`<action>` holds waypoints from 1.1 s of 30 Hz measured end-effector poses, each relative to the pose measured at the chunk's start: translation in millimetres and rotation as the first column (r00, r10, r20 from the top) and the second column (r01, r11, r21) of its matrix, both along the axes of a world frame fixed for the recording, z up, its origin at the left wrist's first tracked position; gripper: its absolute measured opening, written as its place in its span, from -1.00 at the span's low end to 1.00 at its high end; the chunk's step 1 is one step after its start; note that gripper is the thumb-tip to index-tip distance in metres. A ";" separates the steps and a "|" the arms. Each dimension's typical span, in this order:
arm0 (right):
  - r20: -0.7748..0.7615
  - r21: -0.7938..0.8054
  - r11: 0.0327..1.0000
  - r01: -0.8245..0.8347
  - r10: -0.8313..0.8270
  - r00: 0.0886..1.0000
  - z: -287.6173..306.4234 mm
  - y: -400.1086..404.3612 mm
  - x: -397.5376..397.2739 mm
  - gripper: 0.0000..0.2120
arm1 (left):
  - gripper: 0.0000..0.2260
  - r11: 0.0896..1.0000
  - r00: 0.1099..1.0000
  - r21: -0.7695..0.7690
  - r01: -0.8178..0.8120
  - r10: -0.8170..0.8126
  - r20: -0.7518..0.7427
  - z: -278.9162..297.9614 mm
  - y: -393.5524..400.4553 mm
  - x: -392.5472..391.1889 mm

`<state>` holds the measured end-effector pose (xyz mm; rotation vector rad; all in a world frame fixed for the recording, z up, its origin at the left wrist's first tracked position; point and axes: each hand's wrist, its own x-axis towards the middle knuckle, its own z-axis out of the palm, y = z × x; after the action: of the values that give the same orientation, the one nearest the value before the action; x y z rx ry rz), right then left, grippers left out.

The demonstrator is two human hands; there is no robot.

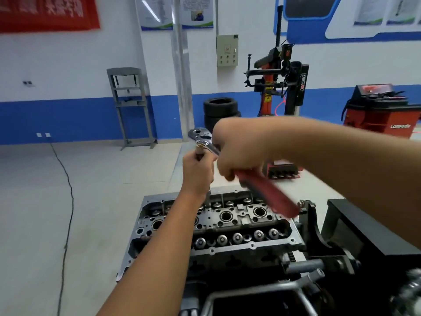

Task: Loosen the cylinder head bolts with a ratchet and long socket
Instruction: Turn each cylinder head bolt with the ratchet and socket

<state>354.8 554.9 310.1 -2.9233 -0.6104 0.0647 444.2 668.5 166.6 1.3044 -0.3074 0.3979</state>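
A grey cylinder head [227, 224] with open valve springs and spark plug wells sits on an engine stand in front of me. A chrome ratchet [201, 139] with a red handle [271, 197] stands above its far edge. My right hand [237, 151] grips the ratchet just behind its head, and the red handle sticks out toward me, blurred. My left hand [198, 172] holds the long socket under the ratchet head. The socket's lower end [208, 195] reaches down to the far row of the head; the bolt itself is hidden.
The black engine stand frame [319, 242] and a black box [369, 226] lie to the right. A small red socket tray [283, 172] sits on the floor behind. Tyres [219, 110], a tyre changer [280, 80] and a red balancer [380, 110] stand along the wall. A cable [66, 201] runs on the left floor.
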 end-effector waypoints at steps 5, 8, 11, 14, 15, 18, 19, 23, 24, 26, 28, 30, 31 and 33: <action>0.302 -0.149 0.985 0.087 -0.039 0.952 17.8 -30.3 32.7 -0.64 | -0.66 0.968 0.973 0.099 0.230 -0.231 0.004 -2.4 15.4 -12.8; 0.361 -0.137 0.989 0.056 -0.003 0.933 6.0 -21.1 27.7 -0.65 | -0.64 0.983 0.989 0.111 0.145 -0.147 0.003 -1.9 12.1 -9.6; 0.285 -0.032 0.999 -0.004 0.012 0.958 -12.6 -8.9 5.5 -0.65 | -0.70 0.989 0.993 0.091 0.115 -0.117 0.009 -1.8 4.3 -8.5; 0.191 0.234 0.970 -0.067 0.021 0.981 -27.5 3.3 -3.6 -0.59 | -0.91 0.989 0.992 0.073 0.125 -0.127 0.016 2.1 -8.8 -10.5; 0.232 0.211 0.975 -0.070 0.020 0.972 -24.5 3.7 2.4 -0.50 | -0.89 0.992 0.994 0.051 0.112 -0.112 -0.006 1.8 -7.1 -8.7; 0.215 0.054 0.997 -0.060 0.048 0.976 -7.5 -14.3 30.2 -0.28 | -0.67 0.983 0.985 0.083 0.164 -0.160 -0.058 -0.8 7.1 -4.4; 0.254 -0.042 0.999 -0.029 0.039 0.966 -3.8 -23.1 37.8 -0.30 | -0.64 0.975 0.980 0.113 0.194 -0.188 -0.061 -0.5 9.2 -6.6; 0.414 -0.091 0.990 0.109 -0.062 0.908 -13.2 -33.6 42.9 -0.48 | -0.65 0.989 0.991 0.100 0.112 -0.104 -0.085 3.4 2.0 -2.6; 0.368 -0.050 0.995 0.081 -0.057 0.928 -17.5 -28.4 37.9 -0.42 | -0.67 0.994 0.993 0.073 0.078 -0.071 -0.093 3.3 0.6 1.2; 0.203 0.105 0.994 0.018 -0.039 0.978 -23.9 -20.8 25.2 -0.33 | -0.77 0.997 0.996 0.067 0.040 -0.034 -0.083 4.0 -3.6 4.8; 0.074 0.214 0.977 0.004 -0.020 0.997 -20.0 -16.3 13.2 -0.34 | -0.81 0.996 0.998 0.086 0.019 -0.013 -0.060 4.3 -9.7 5.5; 0.010 0.254 0.967 -0.015 0.013 1.000 -11.4 -18.7 13.3 -0.24 | -0.81 0.995 0.997 0.094 0.031 -0.025 -0.069 3.0 -9.9 4.5; 0.020 0.212 0.977 -0.022 0.019 1.000 -6.3 -24.7 17.6 -0.17 | -0.77 0.993 0.995 0.095 0.065 -0.058 -0.077 1.4 -6.3 4.0; 0.143 0.082 0.997 0.001 -0.013 0.990 3.8 -39.3 26.6 -0.14 | -0.68 0.978 0.984 0.117 0.170 -0.162 -0.070 -2.0 3.8 2.2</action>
<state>381.4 515.6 314.0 -2.8677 -0.6087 -0.1687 446.4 672.2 164.6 1.3968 -0.3924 0.2002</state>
